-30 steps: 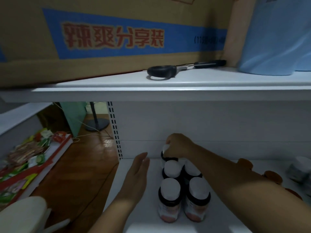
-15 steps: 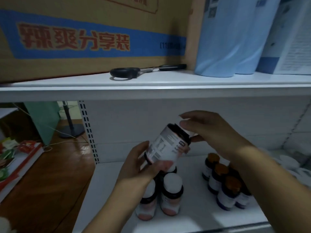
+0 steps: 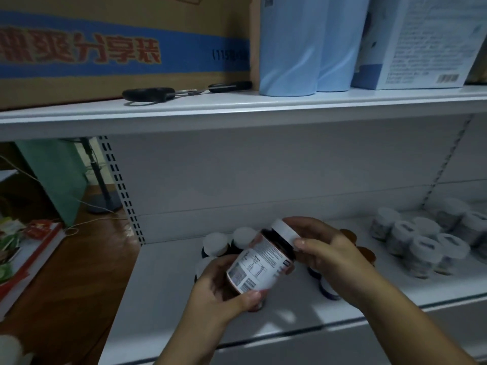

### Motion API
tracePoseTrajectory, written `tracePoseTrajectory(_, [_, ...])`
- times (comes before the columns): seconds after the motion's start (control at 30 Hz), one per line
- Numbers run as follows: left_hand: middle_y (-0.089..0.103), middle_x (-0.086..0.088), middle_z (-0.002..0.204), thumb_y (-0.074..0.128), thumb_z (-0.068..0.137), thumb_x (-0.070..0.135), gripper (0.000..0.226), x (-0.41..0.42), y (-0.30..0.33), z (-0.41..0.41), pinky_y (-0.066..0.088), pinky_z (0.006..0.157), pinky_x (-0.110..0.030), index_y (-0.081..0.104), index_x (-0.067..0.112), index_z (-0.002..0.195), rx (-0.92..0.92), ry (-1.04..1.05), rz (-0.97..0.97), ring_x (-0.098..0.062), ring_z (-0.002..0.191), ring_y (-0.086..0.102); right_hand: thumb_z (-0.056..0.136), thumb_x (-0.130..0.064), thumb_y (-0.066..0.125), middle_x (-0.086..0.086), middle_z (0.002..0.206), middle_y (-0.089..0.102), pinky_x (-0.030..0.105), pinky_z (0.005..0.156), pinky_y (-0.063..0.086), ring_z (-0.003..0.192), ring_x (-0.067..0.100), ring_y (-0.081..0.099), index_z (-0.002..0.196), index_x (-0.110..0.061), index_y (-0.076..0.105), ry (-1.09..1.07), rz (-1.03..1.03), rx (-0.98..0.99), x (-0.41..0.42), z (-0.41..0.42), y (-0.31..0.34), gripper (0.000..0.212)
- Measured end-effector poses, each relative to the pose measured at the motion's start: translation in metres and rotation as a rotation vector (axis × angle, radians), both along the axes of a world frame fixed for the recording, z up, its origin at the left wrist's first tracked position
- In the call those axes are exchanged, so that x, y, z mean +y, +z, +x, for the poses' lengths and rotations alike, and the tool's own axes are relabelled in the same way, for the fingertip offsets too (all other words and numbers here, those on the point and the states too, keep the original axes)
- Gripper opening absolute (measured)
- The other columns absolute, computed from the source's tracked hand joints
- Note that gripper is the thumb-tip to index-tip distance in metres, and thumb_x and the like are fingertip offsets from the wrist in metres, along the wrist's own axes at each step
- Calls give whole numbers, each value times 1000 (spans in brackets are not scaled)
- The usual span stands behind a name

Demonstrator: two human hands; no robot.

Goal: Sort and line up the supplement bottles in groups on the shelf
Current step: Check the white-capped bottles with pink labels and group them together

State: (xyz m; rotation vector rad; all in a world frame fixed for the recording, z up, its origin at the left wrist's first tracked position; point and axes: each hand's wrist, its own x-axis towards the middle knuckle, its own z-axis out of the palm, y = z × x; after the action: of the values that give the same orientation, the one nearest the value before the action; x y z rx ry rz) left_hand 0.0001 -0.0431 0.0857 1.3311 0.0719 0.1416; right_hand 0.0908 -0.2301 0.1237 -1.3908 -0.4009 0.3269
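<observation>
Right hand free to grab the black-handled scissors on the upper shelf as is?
Probably not yet: the right hand pinches the white cap of the tilted dark bottle, which the left hand grips too. The black-handled scissors lie unobstructed at the upper shelf's front.

hands (image 3: 276, 272): two, bare | forearms: bare, no sleeves seen | jewellery: none seen

lower shelf (image 3: 168, 291) | white-capped bottles (image 3: 215, 243) left | clear jars (image 3: 411, 241) right

Glossy paper-labelled bottle (image 3: 259, 264); matt cardboard box (image 3: 105, 43)
</observation>
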Motion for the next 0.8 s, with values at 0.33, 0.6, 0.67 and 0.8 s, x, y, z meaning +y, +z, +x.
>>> tracePoseTrajectory(0.33, [66, -27, 108, 49, 73, 50, 67, -8, 4, -6, 58, 67, -40, 58, 4, 122, 291, -245, -443, -38, 87, 67, 68, -16, 77, 9, 93, 71, 28, 66, 54, 83, 19, 68, 103, -11, 66, -43, 47, 9, 21, -2, 5, 37])
tracePoseTrajectory(0.6, [64, -24, 116, 67, 69, 23, 54, 2, 4, -8, 57, 66, -40, 57, 11, 121, 179, -122, -333, -47, 108, 59, 65, -22, 70, 8, 92, 67, 25, 64, 54, 78, 15, 67, 98, -8, 64, -101, 23, -59, 29, -7, 4, 36])
tracePoseTrajectory(0.67, [63, -26, 118, 74, 61, 22, 64, 3, 4, -8, 57, 68, -42, 56, 10, 121, 175, -122, -344, -48, 110, 57, 65, -20, 70, 6, 90, 68, 25, 65, 54, 78, 15, 67, 98, -9, 64, -91, 25, -58, 29, -8, 4, 35])
tracePoseTrajectory(0.8, [62, -27, 118, 77, 51, 23, 71, 5, -1, -6, 54, 81, -56, 57, 10, 119, 155, -116, -330, -49, 107, 59, 67, -23, 69, 4, 94, 70, 25, 71, 55, 85, 15, 68, 101, -17, 65, -86, -8, -69, 29, -12, 2, 34])
